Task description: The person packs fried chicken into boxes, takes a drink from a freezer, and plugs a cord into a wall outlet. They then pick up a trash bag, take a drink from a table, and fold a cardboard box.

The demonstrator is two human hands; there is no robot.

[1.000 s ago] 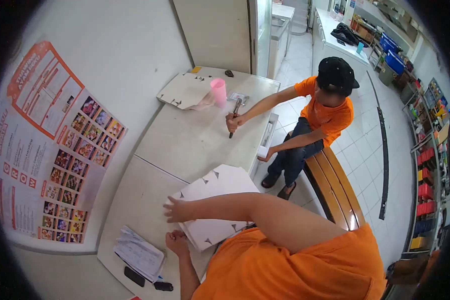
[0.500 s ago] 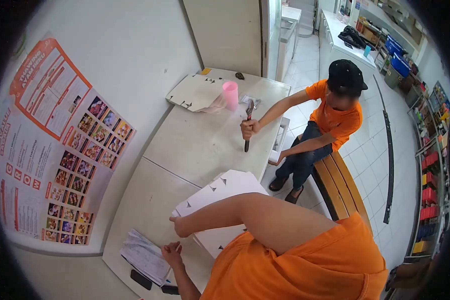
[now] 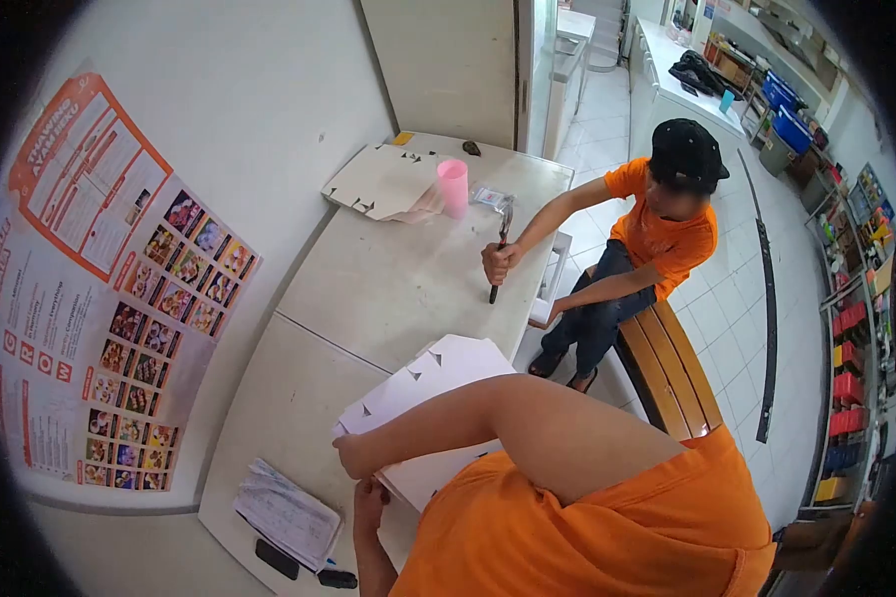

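A stack of white die-cut cardboard sheets [image 3: 423, 383] with small notches lies on the near part of the table, partly covered by my right arm. At its left corner my right hand [image 3: 353, 458] is closed on the edge, its fingertips mostly hidden. Just below, my left hand [image 3: 368, 504] reaches up with fingers bent and pressed against the lower edge of the cardboard. Left of my hands lies a pad of handwritten papers [image 3: 287, 515], with a dark phone [image 3: 277, 559] and a black object [image 3: 337, 578] beside it.
Across the table [image 3: 368, 269] a seated co-worker [image 3: 672, 224] grips an upright dark-handled tool with a metal head [image 3: 506, 221]. A pink cup [image 3: 453, 189] and another cardboard sheet [image 3: 378, 179] are at the far end. A wooden bench [image 3: 672, 368] stands right.
My left hand has moved up from beside the papers to the cardboard's edge, and its fingers have closed there. My right hand stays at the corner. The co-worker's tool has tilted slightly.
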